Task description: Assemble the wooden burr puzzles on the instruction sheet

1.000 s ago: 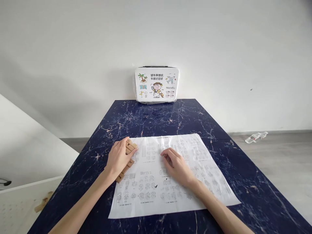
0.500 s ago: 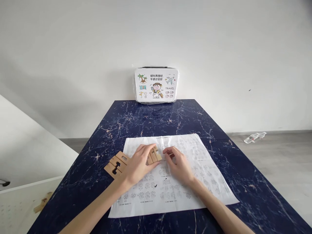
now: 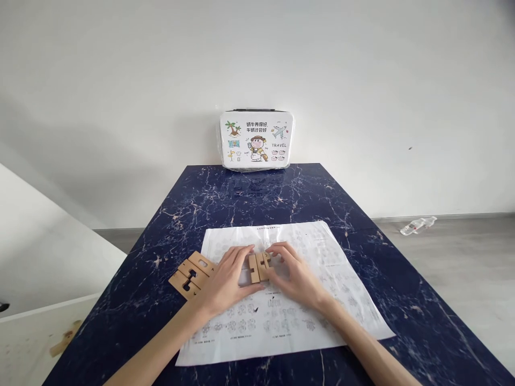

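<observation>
Small notched wooden puzzle blocks stand side by side on the printed sheet, between my two hands. My right hand grips their right side, thumb at the near edge and forefinger at the far edge. My left hand curves around their left side with thumb and fingers apart; a gap shows between its palm and the blocks. Left of that hand lies another group of wooden puzzle blocks with cut-out slots, partly covered by the hand.
A white cartoon-printed case in clear wrap leans against the wall at the back of the dark blue marbled table. More wooden pieces lie on a lower white surface at left. A clear plastic object lies on the floor at right.
My left hand has loosened from the small blocks, which now sit slightly to the right and turned straighter. My right hand has come in and taken hold of their right side.
</observation>
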A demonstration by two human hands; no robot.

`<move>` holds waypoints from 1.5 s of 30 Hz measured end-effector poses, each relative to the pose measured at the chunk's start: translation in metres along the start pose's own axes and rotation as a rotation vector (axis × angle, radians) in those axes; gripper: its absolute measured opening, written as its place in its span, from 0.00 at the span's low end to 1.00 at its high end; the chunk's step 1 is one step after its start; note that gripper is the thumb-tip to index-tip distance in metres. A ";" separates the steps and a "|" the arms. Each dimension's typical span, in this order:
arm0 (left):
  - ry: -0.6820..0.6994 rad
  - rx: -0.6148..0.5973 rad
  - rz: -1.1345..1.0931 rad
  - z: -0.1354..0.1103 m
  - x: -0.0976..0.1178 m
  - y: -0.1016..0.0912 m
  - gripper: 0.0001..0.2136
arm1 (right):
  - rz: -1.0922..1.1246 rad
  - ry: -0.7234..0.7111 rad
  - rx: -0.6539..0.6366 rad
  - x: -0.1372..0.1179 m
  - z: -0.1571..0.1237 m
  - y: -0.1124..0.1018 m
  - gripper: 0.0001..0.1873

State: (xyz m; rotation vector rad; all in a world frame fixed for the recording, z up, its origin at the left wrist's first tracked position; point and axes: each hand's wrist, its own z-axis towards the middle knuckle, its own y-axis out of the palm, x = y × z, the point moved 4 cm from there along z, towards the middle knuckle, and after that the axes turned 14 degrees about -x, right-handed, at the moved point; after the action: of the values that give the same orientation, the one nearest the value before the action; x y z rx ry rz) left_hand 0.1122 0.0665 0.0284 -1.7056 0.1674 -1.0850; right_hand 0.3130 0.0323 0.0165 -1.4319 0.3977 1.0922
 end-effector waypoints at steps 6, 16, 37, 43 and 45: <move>0.006 -0.010 -0.081 -0.004 -0.005 -0.001 0.33 | -0.071 -0.047 -0.147 0.006 -0.004 -0.002 0.39; -0.095 0.048 -0.410 -0.006 0.007 -0.019 0.31 | 0.159 0.039 0.003 0.010 -0.001 -0.016 0.37; -0.129 -0.144 -1.373 -0.004 0.014 -0.002 0.22 | 1.170 0.165 -0.079 -0.002 0.000 -0.001 0.25; -0.121 -0.145 -1.408 -0.005 0.021 -0.002 0.21 | 1.061 0.093 -0.087 -0.002 -0.001 0.000 0.19; -0.106 -0.141 -1.453 -0.005 0.023 -0.002 0.19 | 1.083 0.103 -0.076 -0.002 -0.001 0.000 0.19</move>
State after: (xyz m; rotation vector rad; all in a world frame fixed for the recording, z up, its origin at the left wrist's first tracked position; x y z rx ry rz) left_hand 0.1210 0.0511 0.0433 -1.9304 -1.2722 -1.9785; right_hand 0.3122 0.0303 0.0177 -1.3264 1.3064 1.8874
